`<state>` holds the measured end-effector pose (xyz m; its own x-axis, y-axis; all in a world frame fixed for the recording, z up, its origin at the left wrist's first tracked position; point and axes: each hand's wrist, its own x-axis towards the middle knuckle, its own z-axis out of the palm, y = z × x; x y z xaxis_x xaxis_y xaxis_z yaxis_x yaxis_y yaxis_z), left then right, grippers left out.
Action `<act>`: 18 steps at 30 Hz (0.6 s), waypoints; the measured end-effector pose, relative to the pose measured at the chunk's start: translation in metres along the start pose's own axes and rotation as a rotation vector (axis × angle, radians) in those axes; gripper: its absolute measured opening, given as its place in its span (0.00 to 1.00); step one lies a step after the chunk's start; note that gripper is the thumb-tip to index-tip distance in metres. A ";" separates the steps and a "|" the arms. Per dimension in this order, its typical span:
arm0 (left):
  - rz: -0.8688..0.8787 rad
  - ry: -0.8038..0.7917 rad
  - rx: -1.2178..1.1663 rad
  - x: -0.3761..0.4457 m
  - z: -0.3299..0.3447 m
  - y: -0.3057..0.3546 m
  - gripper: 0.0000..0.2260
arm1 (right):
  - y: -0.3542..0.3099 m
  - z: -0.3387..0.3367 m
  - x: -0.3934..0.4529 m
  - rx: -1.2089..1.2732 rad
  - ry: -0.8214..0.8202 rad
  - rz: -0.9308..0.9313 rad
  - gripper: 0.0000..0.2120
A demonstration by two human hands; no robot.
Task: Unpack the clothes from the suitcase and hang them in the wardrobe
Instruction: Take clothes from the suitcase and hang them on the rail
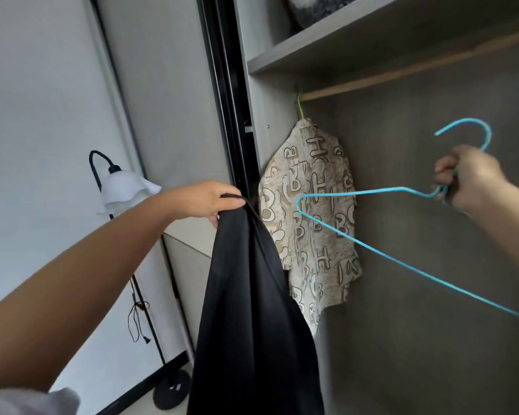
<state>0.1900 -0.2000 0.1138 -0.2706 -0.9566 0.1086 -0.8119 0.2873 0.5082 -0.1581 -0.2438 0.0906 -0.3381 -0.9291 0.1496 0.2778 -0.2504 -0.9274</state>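
Wardrobe rail [402,74]: bare along its length right of the patterned shirt [310,217], which hangs at the far left end against the side panel [270,121]. Shelf [372,34] sits close above the rail. Black garment [252,310] fills the lower left of the opening.

Smooth black cloth garment [252,310], glossy blue hanger [357,193], matt wooden rail [402,74]

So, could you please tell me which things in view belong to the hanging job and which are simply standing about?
Part of the job:
- black garment, held up by the left hand
- blue hanger, gripped by the right hand
- wardrobe rail
- patterned shirt, already hanging on a green hanger

Just standing about:
- floor lamp
- bundle on the top shelf
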 end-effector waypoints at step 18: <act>0.146 0.297 0.510 -0.039 -0.021 -0.009 0.14 | 0.004 0.126 -0.065 0.016 -0.403 -0.122 0.29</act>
<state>0.2189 -0.1662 0.1223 -0.3015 -0.8574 0.4171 -0.9426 0.3338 0.0047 -0.0211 -0.2183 0.1205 0.0088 -0.9235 0.3834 0.2724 -0.3667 -0.8895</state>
